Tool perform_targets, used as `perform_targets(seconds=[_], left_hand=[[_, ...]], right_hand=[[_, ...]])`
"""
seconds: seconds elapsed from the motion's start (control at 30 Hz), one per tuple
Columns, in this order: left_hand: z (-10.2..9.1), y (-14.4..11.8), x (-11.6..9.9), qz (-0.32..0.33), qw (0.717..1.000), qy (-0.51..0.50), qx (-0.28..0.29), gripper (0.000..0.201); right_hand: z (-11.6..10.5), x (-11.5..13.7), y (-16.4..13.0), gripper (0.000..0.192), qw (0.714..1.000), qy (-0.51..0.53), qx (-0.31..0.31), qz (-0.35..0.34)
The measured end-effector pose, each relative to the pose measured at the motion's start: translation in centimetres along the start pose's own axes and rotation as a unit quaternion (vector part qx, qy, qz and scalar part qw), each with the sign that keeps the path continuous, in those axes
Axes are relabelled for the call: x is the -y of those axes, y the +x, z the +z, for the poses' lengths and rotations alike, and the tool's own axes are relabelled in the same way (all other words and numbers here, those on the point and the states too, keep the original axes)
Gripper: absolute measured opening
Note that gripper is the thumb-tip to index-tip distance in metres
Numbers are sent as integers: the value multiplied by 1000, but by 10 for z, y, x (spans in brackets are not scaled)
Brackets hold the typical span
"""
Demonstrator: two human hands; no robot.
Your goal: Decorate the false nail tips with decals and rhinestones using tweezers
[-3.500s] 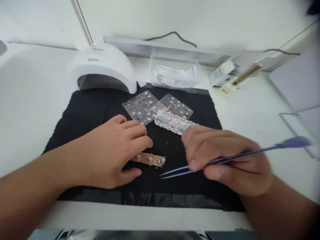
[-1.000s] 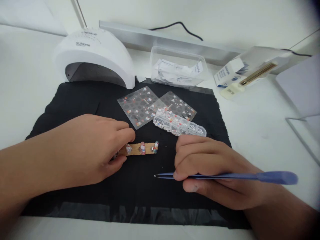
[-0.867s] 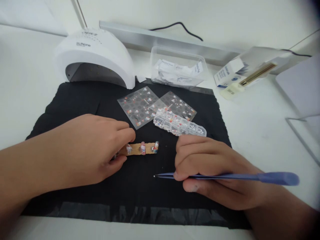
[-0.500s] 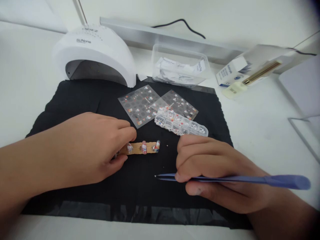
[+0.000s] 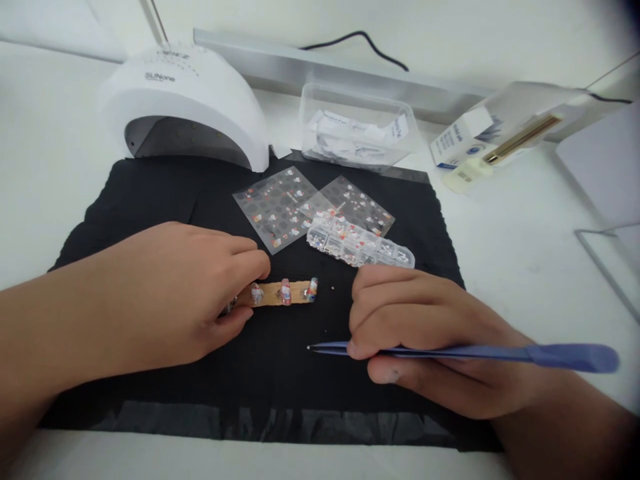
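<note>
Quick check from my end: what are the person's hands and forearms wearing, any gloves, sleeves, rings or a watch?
Nothing is worn. The left hand and right hand are bare, without gloves, and no rings show on the visible fingers. Both forearms are bare as far as the picture's edge: no sleeve cuffs, watch, bracelet or markings in view.

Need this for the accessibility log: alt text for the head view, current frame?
A left hand pinches one end of a tan strip carrying small decorated nail tips, while the right hand holds blue tweezers with tips closed, on a black mat. Behind lie sticker sheets, a clear bead case and a white nail lamp.
</note>
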State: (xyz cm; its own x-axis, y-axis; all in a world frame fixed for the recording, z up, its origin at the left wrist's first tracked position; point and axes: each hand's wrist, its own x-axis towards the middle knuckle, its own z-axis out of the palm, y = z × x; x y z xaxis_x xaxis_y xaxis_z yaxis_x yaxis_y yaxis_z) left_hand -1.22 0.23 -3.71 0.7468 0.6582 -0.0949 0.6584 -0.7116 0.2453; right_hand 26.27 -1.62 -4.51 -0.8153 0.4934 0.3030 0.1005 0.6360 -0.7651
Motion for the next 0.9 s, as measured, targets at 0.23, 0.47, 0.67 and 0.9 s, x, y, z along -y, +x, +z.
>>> perform_targets(seconds=[0.23, 0.47, 0.67, 0.9], left_hand=[[-4, 0, -2, 1, 1000, 5, 4, 6], [-4, 0, -3, 1, 1000, -1, 17, 6], [0, -1, -1, 8, 1000, -5, -7, 5], [-2, -2, 0, 26, 999, -7, 20, 3]], right_hand=[[1, -1, 0, 23, 1000, 5, -10, -6], [1, -3, 1, 22, 1000, 10, -15, -4], [0, -3, 3, 16, 1000, 14, -20, -3], [-2, -1, 4, 18, 996, 59, -70, -5]])
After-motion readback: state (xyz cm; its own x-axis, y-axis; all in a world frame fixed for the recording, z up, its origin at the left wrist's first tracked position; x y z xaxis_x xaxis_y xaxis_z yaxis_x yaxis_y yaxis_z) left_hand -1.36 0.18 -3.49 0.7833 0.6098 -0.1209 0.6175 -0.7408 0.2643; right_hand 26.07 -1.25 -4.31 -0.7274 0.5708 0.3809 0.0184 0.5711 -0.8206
